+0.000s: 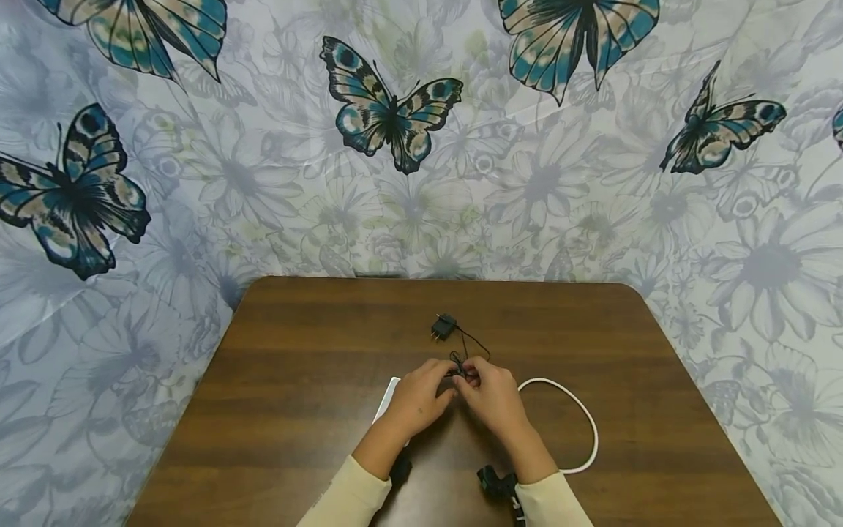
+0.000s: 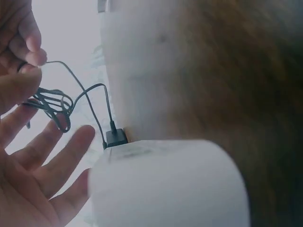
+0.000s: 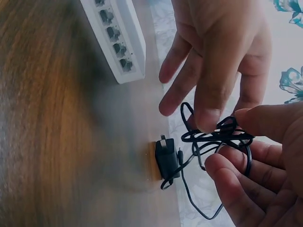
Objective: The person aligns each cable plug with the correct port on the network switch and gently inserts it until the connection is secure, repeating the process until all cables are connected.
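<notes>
A black power adapter cord (image 3: pixel 218 137) is bunched in loose loops between both hands. My right hand (image 1: pixel 490 395) pinches the loops between thumb and fingers. On the other side my left hand (image 1: pixel 421 399) holds the bundle between thumb and index finger, its other fingers spread in the left wrist view. The cord leads to a black power adapter (image 1: pixel 444 326), which lies on the table beyond the hands with its prongs showing. A white network switch (image 3: pixel 125 42) with a row of ports sits beside the left hand, partly hidden by the left forearm in the head view.
A white cable (image 1: pixel 595 432) curves over the brown wooden table (image 1: pixel 316 329) to the right of the right hand. Behind the table's far edge hangs a butterfly-patterned cloth (image 1: pixel 408 212). Black wrist devices (image 1: pixel 497 483) sit under the sleeves.
</notes>
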Demonstrator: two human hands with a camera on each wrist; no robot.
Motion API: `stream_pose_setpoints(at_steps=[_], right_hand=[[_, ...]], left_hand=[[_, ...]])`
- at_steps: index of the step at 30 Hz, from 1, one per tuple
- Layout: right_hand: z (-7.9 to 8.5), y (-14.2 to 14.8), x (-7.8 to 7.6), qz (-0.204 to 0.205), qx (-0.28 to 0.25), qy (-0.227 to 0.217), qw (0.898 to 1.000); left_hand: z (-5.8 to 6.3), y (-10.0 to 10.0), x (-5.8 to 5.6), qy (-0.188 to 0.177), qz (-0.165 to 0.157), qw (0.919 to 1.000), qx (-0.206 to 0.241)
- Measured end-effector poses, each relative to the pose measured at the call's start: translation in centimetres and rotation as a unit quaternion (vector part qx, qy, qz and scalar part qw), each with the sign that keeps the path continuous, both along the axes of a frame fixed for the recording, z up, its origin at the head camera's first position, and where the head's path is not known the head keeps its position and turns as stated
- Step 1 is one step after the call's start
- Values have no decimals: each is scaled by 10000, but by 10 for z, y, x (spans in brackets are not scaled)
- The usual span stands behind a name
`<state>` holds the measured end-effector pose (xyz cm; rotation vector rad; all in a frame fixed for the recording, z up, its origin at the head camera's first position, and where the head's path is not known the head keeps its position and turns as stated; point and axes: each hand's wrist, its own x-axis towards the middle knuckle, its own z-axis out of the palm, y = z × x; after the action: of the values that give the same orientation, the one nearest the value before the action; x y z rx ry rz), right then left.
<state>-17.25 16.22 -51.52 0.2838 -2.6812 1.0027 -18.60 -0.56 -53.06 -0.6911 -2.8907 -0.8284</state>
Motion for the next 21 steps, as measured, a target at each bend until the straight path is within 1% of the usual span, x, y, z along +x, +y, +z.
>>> stream_pose_setpoints(at_steps=[4, 7, 9, 13, 17, 21], right_hand=[[2, -2, 2, 92, -241, -111, 9996], [1, -2, 3, 173, -518, -104, 9985], [0, -1, 2, 197, -686, -49, 9974], [-4, 1, -1, 294, -944, 205, 9949], [-5, 0, -3, 321, -992, 357, 9939], [-8, -2, -6, 361, -975, 481, 9934]], left_hand=[[-1, 0, -2, 265, 122, 9995, 153], [-2, 0, -4, 407, 156, 9987, 247], [-2, 1, -6, 427, 147, 9984, 326], [1, 0, -7, 446, 196, 9972, 570], [3, -1, -5, 420, 228, 9961, 741], [1, -1, -5, 334, 253, 9959, 796]])
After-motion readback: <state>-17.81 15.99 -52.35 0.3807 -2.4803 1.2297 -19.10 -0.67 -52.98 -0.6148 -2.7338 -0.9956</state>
